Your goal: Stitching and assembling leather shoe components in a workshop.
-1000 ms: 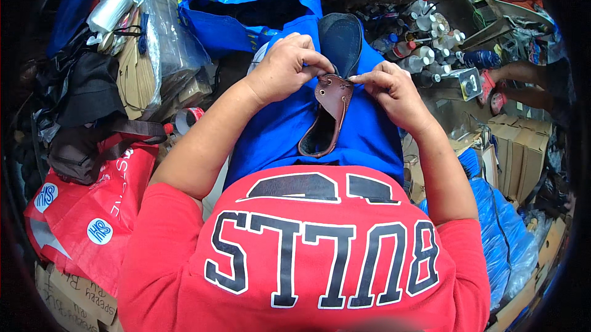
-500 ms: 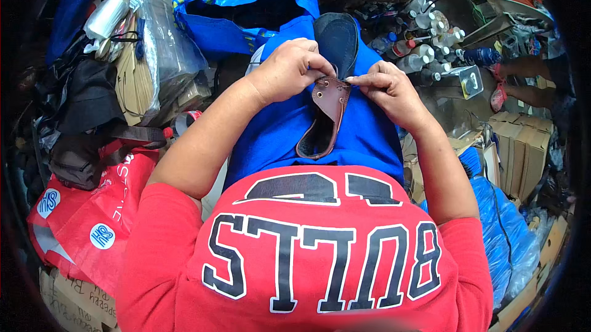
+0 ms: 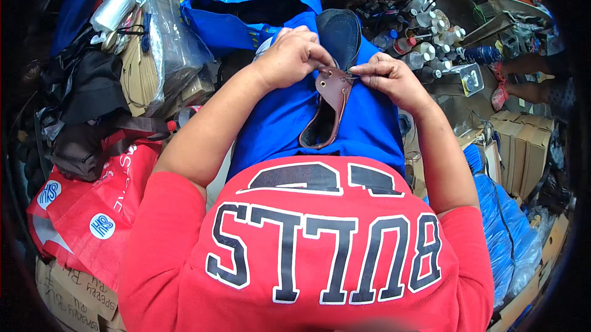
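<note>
A shoe [image 3: 334, 88] of brown leather with metal eyelets lies on my lap, its dark open heel end toward me. Its black front part [image 3: 338, 32] points away between my knees. My left hand [image 3: 294, 56] is closed in a pinch at the upper's far left edge, by the eyelets. Opposite it, my right hand [image 3: 391, 78] pinches thumb and fingers together beside the upper's right corner. Whatever sits between those right fingertips is too small to make out. Blue cloth [image 3: 265, 116] covers my legs under the shoe.
Several plastic bottles [image 3: 425, 55] stand at the far right, near another person's foot [image 3: 500, 95]. A blue bag [image 3: 246, 0] gapes open beyond my knees. Red bags [image 3: 92, 203] lie at my left, with stacked cardboard [image 3: 520, 153] and blue plastic [image 3: 502, 233] at my right.
The shoe and both hands sit slightly farther from me and a little to the right. My right fingertips have lifted slightly relative to the leather corner; both hands remain pinched.
</note>
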`<state>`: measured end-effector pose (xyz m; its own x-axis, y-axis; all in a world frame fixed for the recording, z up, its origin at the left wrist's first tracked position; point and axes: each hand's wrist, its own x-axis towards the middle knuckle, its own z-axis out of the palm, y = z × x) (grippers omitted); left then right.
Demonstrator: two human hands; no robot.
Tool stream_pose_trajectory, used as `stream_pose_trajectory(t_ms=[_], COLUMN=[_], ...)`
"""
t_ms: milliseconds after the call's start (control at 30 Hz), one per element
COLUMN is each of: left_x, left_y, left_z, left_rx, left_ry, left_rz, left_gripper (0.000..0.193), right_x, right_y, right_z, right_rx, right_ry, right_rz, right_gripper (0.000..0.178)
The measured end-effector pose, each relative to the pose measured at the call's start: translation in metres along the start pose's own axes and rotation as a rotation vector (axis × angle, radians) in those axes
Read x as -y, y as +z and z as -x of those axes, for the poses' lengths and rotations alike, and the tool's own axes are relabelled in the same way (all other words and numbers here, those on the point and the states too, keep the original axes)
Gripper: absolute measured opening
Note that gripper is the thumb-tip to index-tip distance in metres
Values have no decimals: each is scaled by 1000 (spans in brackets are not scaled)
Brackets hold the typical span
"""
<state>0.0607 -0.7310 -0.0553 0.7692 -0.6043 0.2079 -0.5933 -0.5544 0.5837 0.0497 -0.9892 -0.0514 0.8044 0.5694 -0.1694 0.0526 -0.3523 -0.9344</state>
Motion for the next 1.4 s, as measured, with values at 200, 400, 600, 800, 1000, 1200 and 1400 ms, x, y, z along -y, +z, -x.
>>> stream_pose_trajectory(t_ms=[200, 400, 600, 800, 1000, 1200, 1400], left_x=[-15, -29, -22, -13, -19, -25, -21], left_y=[6, 6, -1, 2, 9, 8, 12], left_z=[21, 41, 28, 13, 16, 9, 2], left_rx=[-93, -190, -204, -148, -103, -31, 71], left_ry=[-43, -84, -141, -220, -197, -268, -344], left_rz=[-62, -78, 89, 346, 51, 23, 100], left_gripper=[21, 26, 21, 13, 20, 23, 18], right_x=[9, 15, 12, 5, 5, -1, -6], right_y=[20, 30, 28, 21, 22, 27, 35], right_z=[16, 27, 21, 14, 13, 9, 5], right_rx=[-219, -308, -295, -214, -198, -230, -260], right_ry=[-133, -221, -143, -88, -53, 8, 102], right_rz=[348, 496, 295, 148, 98, 28, -81], right_gripper=[26, 27, 30, 28, 27, 25, 20])
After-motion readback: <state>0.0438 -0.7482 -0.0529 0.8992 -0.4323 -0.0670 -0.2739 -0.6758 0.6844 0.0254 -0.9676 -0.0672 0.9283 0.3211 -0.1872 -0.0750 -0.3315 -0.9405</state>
